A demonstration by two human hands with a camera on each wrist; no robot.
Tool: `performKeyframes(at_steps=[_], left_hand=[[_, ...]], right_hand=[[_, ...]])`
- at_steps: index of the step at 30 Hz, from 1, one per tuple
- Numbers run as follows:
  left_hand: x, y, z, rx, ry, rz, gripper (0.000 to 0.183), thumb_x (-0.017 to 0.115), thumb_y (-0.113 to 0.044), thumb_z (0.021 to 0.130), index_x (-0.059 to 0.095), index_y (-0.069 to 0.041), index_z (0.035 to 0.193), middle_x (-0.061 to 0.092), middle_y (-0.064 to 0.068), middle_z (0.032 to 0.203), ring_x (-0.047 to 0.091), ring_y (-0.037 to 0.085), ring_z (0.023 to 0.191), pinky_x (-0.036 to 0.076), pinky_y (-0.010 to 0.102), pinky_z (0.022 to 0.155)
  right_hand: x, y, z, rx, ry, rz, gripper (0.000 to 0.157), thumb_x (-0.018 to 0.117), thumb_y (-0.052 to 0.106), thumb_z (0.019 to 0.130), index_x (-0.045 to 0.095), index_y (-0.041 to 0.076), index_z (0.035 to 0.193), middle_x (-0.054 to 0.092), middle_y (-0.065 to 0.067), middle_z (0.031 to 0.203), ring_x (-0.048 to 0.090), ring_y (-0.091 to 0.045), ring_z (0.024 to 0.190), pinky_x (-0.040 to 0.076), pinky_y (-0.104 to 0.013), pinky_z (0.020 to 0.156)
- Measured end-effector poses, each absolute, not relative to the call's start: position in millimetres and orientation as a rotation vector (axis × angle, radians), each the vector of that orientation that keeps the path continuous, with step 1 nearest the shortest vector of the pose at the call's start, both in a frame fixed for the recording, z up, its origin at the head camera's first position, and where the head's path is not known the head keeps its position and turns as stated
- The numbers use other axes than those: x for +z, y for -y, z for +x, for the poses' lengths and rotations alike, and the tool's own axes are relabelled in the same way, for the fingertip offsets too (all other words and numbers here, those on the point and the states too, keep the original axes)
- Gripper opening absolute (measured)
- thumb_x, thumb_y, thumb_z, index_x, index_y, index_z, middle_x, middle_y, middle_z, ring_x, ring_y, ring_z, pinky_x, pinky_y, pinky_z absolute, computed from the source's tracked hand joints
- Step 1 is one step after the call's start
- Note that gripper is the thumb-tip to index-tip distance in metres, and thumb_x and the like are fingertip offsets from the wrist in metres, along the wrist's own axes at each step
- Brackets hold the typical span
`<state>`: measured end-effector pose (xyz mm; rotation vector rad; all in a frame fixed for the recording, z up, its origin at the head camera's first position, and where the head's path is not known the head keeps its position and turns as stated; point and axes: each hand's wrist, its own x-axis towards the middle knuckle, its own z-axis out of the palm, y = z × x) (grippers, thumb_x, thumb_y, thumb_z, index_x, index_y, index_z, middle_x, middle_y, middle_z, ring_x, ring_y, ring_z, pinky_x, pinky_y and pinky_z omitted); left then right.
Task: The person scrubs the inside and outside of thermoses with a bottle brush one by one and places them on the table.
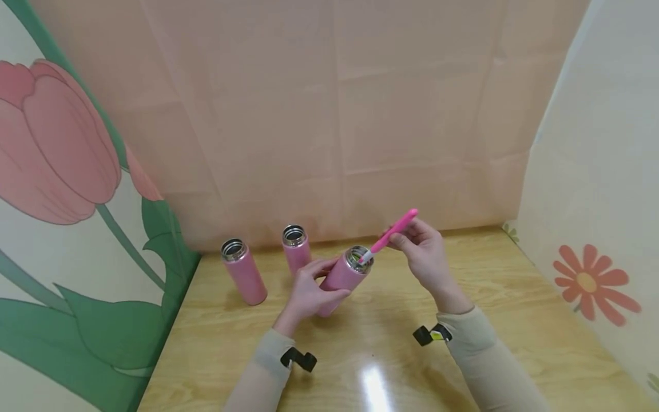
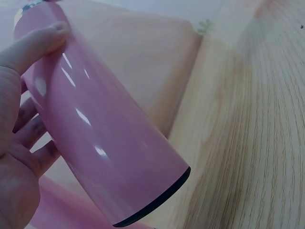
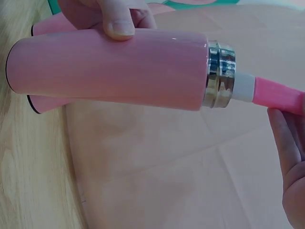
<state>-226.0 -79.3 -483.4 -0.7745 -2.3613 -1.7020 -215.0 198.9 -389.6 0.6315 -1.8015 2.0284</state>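
Observation:
My left hand (image 1: 308, 293) grips a pink metallic bottle (image 1: 342, 277) round its body, thumb on the near side. The bottle is tilted, its silver threaded mouth (image 3: 220, 74) uncapped and facing up toward my right hand (image 1: 426, 258). Between thumb and fingers, the right hand pinches the pink handle of a bottle brush (image 1: 393, 232). The brush's white neck (image 3: 244, 87) enters the bottle's mouth, and its head is hidden inside. In the left wrist view, the dark-edged base of the bottle (image 2: 107, 138) shows over the wooden table.
Two more pink bottles stand uncapped on the wooden table (image 1: 515, 320): one at the left (image 1: 246, 277), the other farther back (image 1: 297, 252), partly behind my left hand. A peach cloth backdrop (image 1: 329, 131) rises behind the table, with flower-printed panels at both sides.

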Motion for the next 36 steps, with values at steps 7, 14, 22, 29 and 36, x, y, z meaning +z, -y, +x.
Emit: performKeyframes(at_steps=[7, 14, 22, 29, 36], left_hand=[[-479.6, 77.5, -227.3, -1.707, 2.362, -0.792, 0.07, 0.096, -0.035, 0.083, 0.068, -0.025, 0.146, 0.07, -0.007, 0.137, 0.068, 0.018, 0.119, 0.055, 0.058, 0.102], [-476.9, 75.9, -227.5, -1.793, 2.345, -0.84, 0.069, 0.095, -0.033, 0.084, 0.067, -0.029, 0.147, 0.07, -0.007, 0.14, 0.068, 0.015, 0.123, 0.057, 0.049, 0.103], [-476.7, 74.7, -225.6, -1.919, 2.379, -0.827, 0.069, 0.094, -0.033, 0.085, 0.066, -0.029, 0.148, 0.069, -0.006, 0.142, 0.068, 0.016, 0.126, 0.053, 0.055, 0.107], [-480.7, 75.5, -222.7, -1.878, 2.456, -0.794, 0.07, 0.092, -0.042, 0.086, 0.063, -0.034, 0.15, 0.067, -0.013, 0.143, 0.067, 0.013, 0.126, 0.054, 0.049, 0.108], [-486.1, 75.5, -222.4, -1.846, 2.449, -0.812, 0.071, 0.092, -0.041, 0.086, 0.064, -0.03, 0.15, 0.067, -0.01, 0.144, 0.067, 0.015, 0.127, 0.054, 0.053, 0.107]], right_hand=[[-391.6, -199.9, -219.8, 2.061, 1.814, 0.639, 0.018, 0.068, -0.004, 0.102, 0.068, -0.006, 0.12, 0.077, -0.016, 0.109, 0.077, -0.026, 0.1, 0.063, -0.04, 0.089], [-395.1, -199.3, -221.6, 2.034, 1.936, 0.675, 0.014, 0.07, -0.004, 0.101, 0.067, -0.007, 0.115, 0.078, -0.015, 0.107, 0.075, -0.022, 0.096, 0.064, -0.038, 0.088], [-397.8, -200.3, -220.9, 1.992, 1.995, 0.633, 0.017, 0.073, 0.001, 0.1, 0.067, -0.01, 0.112, 0.079, -0.012, 0.107, 0.075, -0.022, 0.094, 0.064, -0.035, 0.086], [-401.4, -200.1, -218.6, 2.003, 2.023, 0.441, 0.022, 0.081, 0.011, 0.097, 0.067, -0.002, 0.106, 0.076, -0.013, 0.099, 0.075, -0.022, 0.086, 0.065, -0.04, 0.082], [-394.3, -203.1, -218.5, 2.063, 1.78, 0.329, 0.021, 0.081, 0.005, 0.096, 0.065, -0.006, 0.101, 0.074, -0.012, 0.089, 0.076, -0.019, 0.079, 0.065, -0.04, 0.075]])
